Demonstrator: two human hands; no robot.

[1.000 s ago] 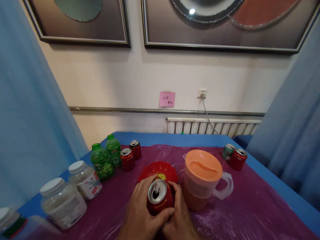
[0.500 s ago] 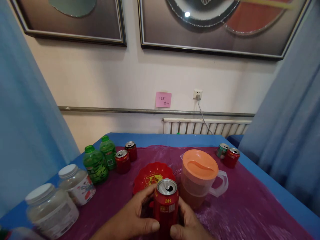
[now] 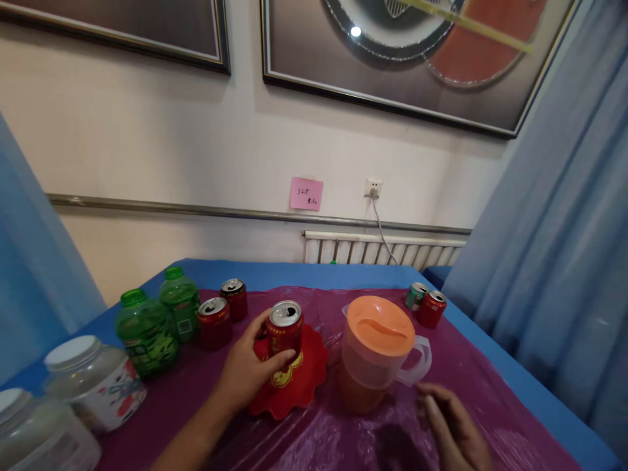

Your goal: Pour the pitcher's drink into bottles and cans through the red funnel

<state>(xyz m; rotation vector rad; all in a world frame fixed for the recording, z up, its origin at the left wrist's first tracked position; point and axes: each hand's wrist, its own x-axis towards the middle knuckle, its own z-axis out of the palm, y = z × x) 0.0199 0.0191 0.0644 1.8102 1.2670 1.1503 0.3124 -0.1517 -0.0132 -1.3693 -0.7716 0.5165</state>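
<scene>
My left hand (image 3: 255,366) is wrapped round a red drink can (image 3: 285,333), which is upright with its top opened. The can is over the back of a red scalloped plate (image 3: 314,363) with a yellow print; whether its base touches the plate is hidden. Right of the plate stands a clear pitcher (image 3: 363,373) with an orange lid and brownish liquid inside. Near the front of its handle, my right hand (image 3: 454,425) is held with loosely bent fingers and nothing visible in it.
Two red cans (image 3: 214,324) and two green bottles (image 3: 147,333) stand at the left, behind white-lidded jars (image 3: 95,386). A green can (image 3: 416,296) and a red can (image 3: 432,309) are at the back right. Purple plastic sheeting (image 3: 314,445) covers the blue table.
My left hand has carried the can away from me and left, over the plate. My right hand has let go of the can and moved right, near the pitcher's handle. The view has shifted.
</scene>
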